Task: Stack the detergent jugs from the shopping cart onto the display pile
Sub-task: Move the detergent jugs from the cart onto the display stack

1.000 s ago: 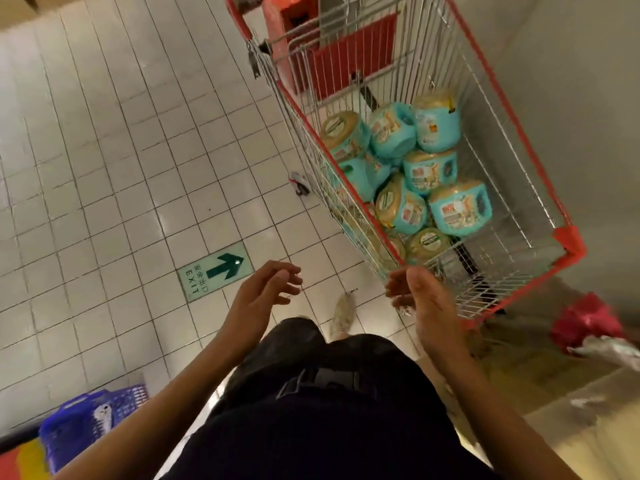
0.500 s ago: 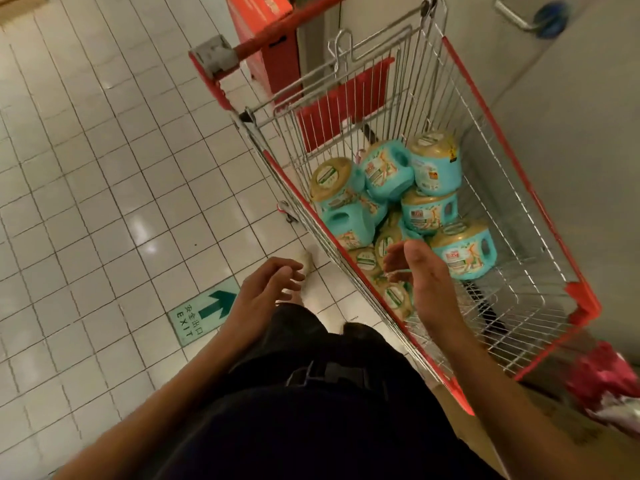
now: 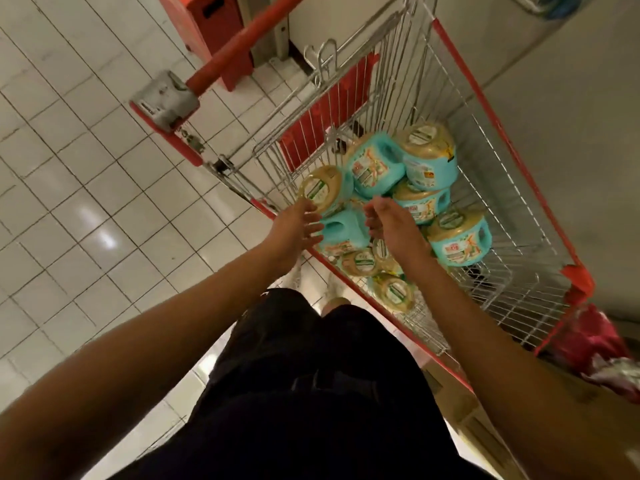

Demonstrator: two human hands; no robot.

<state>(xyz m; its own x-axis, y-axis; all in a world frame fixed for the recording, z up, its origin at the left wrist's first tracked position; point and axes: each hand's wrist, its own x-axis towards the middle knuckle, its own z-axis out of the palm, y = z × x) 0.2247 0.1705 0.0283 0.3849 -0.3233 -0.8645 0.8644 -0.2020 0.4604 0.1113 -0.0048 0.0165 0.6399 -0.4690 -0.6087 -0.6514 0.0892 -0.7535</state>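
A wire shopping cart (image 3: 540,216) with red trim holds several teal detergent jugs with tan caps, heaped against its near side. My left hand (image 3: 294,226) reaches over the cart's near rim with fingers spread, its fingertips at a tan-capped jug (image 3: 323,192) and a teal jug (image 3: 343,233) lying below it. My right hand (image 3: 388,221) hovers inside the cart over the heap, fingers loosely bent, holding nothing. More jugs sit behind, one at the top (image 3: 429,155) and one to the right (image 3: 460,240). The display pile is out of view.
The cart's red handle (image 3: 242,46) points up and left over white floor tiles (image 3: 86,202). A pale wall (image 3: 571,116) runs along the cart's right side. A red box (image 3: 218,32) stands beyond the handle. Red and white wrapping (image 3: 602,348) lies past the cart's lower right corner.
Both hands have moved forward from in front of my body to the cart. The left now reaches the jugs at the near rim and the right is over the heap.
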